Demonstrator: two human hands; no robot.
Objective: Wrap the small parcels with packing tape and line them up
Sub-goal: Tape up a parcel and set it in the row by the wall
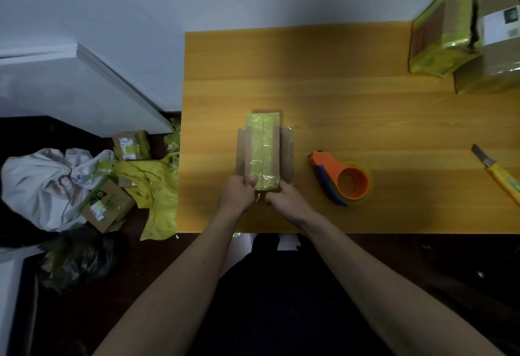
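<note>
Yellow-green tape-wrapped cardboard parcel [263, 150], long and narrow, lying on the wooden table [351, 102] near its near-left part, long axis running near to far, brown flaps showing along both long sides. Left hand [237, 191] curled round the near-left corner of that parcel, thumb lying on the taped top. Right hand [282, 196] curled against the near-right corner, fingers gripping the near end. Orange tape dispenser with a blue blade guard and a roll of yellowish tape [344, 178], resting on the table just right of the parcel, apart from both hands. Yellow-handled utility knife [496, 171], blade out, near the right edge. Far right corner: a second tape-wrapped yellow-green parcel [440, 32] leaning against a plain brown cardboard box with a white label [495, 43], touching it. On the dark floor left of the table: small labelled cardboard boxes [130, 144], crumpled yellow plastic wrapping [152, 186], a knotted white sack [45, 184] and a black plastic bag [81, 260].
</note>
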